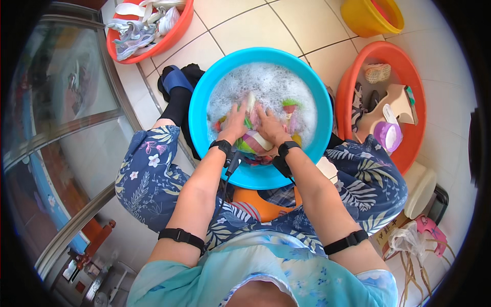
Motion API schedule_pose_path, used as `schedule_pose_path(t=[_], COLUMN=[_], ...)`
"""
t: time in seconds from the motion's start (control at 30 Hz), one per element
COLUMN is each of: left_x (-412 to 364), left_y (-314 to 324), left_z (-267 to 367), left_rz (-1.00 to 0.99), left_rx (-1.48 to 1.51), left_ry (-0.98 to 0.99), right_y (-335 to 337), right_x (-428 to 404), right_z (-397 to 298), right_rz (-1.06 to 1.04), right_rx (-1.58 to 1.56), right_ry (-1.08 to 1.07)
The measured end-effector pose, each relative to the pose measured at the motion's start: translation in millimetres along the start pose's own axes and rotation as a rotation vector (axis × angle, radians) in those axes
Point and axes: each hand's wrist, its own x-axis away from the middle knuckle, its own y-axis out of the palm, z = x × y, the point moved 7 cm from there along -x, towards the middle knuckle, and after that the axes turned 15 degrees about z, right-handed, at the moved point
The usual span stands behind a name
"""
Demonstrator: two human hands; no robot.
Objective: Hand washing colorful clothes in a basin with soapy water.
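Note:
A blue plastic basin stands between my knees, filled with foamy water. My left hand rests palm down on wet multicoloured cloth in it, fingers stretched forward. Beside it my right hand presses on the same cloth, with its fingers spread. A pale pink and white fold rises between the two hands. Green, red and yellow patches of fabric show through the suds. The fingertips are partly lost in foam and cloth, so whether either hand grips the cloth is unclear.
An orange-red tub at the right holds shoes, a shoe-shaped beige piece and a purple cup. White and grey shoes fill a red basin at upper left. A yellow bucket stands at upper right. A glass-paned metal frame borders the left.

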Motion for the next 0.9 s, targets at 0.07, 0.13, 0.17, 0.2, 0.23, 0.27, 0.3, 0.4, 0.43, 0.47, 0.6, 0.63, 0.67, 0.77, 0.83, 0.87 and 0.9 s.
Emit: schedule_pose_path(t=[0.07,0.13,0.17,0.2,0.23,0.27,0.3,0.4,0.43,0.47,0.6,0.63,0.67,0.77,0.83,0.87,0.9], left_x=[-4.0,-8.6,-7.4,-5.2,-2.7,1.2,7.1,7.5,7.5,7.0,16.2,22.7,28.3,43.6,44.5,47.6,52.0], left_y=[-22.6,-29.2,-29.2,-32.0,-39.8,-44.6,-50.8,-73.2,-80.0,-89.6,-127.6,-140.2,-153.9,-199.8,-224.8,-236.7,-245.5], left_z=[11.0,-5.3,-17.8,-26.8,-23.7,-18.1,-12.6,-6.4,-3.9,-1.2,18.2,28.8,39.8,61.1,73.9,83.1,91.7], left_rz=[0.161,0.127,0.088,0.189,0.195,0.162,0.128,0.067,0.029,0.020,0.122,0.125,0.109,0.085,0.147,0.149,0.147], left_rx=[0.049,0.096,0.142,0.222,0.222,0.235,0.244,0.497,0.688,0.729,0.959,0.962,1.039,1.156,1.214,1.229,1.230], left_ry=[0.044,0.002,-0.041,0.025,0.040,0.074,0.104,-0.016,-0.081,-0.093,-0.181,-0.177,-0.183,-0.097,-0.043,-0.005,-0.010], right_y=[-18.6,-37.3,-33.8,-30.5,-29.9,-28.4,-24.9,-30.4,-34.4,-36.7,-95.1,-112.1,-113.7,-150.7,-161.3,-167.5,-172.9], right_x=[11.9,38.2,51.4,61.1,68.7,75.0,82.1,98.1,96.4,89.0,96.7,98.5,99.7,100.9,100.2,100.4,102.8], right_z=[3.7,-3.2,-2.2,0.0,3.9,7.9,14.0,21.5,21.7,25.8,5.5,-3.8,-6.5,-22.2,-25.2,-29.4,-31.9], right_rz=[0.078,0.187,0.193,0.241,0.293,0.308,0.299,0.426,0.434,0.394,0.475,0.479,0.341,0.313,0.318,0.321,0.326], right_rx=[-0.067,-0.269,-0.269,-0.152,-0.034,-0.034,-0.090,-0.241,-0.247,-0.290,-0.649,-0.820,-1.314,-1.306,-1.370,-1.384,-1.398], right_ry=[-0.036,-0.075,-0.080,-0.099,-0.108,-0.108,-0.045,-0.002,-0.006,0.056,0.093,0.062,0.268,0.361,0.320,0.299,0.282])
